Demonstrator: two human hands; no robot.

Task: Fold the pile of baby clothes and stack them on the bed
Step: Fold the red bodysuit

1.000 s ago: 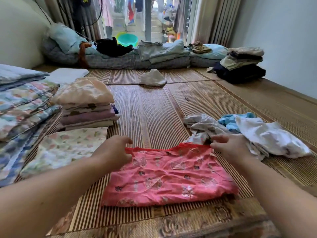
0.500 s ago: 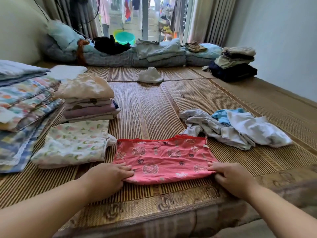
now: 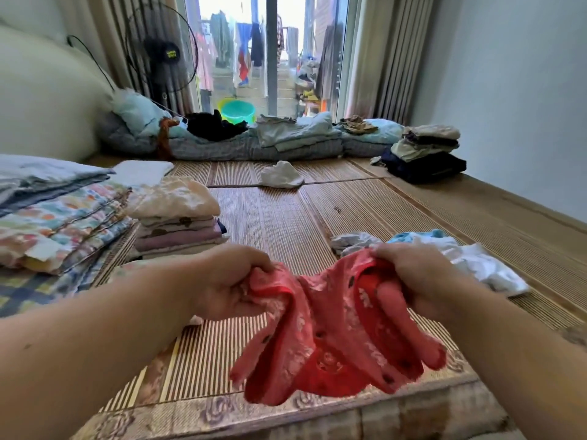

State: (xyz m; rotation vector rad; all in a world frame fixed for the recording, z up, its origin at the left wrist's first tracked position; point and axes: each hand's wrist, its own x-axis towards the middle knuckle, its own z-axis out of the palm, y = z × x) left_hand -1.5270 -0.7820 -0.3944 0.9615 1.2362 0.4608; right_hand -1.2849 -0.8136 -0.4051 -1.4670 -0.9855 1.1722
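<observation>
Red baby garment (image 3: 333, 338), long axis left–right, hangs between left hand (image 3: 228, 281) and right hand (image 3: 416, 277), both clenched on it; folded stack (image 3: 178, 223) lies nearer the left hand.

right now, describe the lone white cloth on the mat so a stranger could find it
Look to the far glass door and the row of bedding below it. Just in front, on the straw mat, lies a crumpled white cloth. It sits alone, not in the loose heap or a folded stack.
</observation>
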